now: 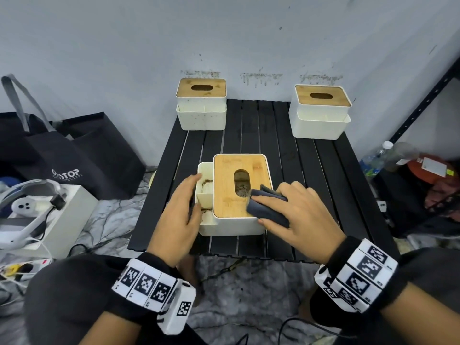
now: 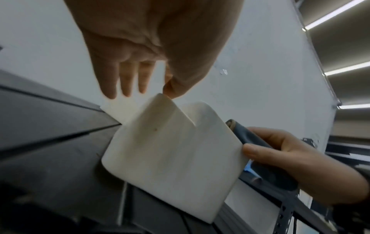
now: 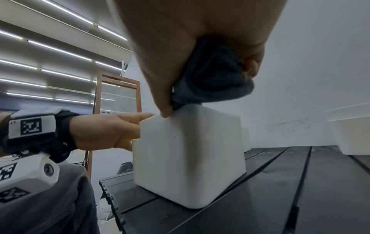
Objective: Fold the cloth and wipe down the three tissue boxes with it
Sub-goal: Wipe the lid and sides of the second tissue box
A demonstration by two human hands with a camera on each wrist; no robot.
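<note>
Three white tissue boxes with bamboo lids stand on the black slatted table (image 1: 323,170). The near box (image 1: 239,192) sits at the front middle; the others stand at the back left (image 1: 201,105) and back right (image 1: 321,113). My right hand (image 1: 291,215) grips the folded dark grey cloth (image 1: 268,207) and presses it on the near box's lid at its right front part. In the right wrist view the cloth (image 3: 212,79) is bunched under the fingers on the box's top edge (image 3: 190,150). My left hand (image 1: 181,210) rests with straight fingers against the near box's left side compartment (image 2: 170,152).
A black tote bag (image 1: 74,155) and a white case with a headset (image 1: 32,215) lie on the floor at left. A black metal shelf with bottles (image 1: 388,158) stands at right. Cables run over the grey floor cover below the table's front edge.
</note>
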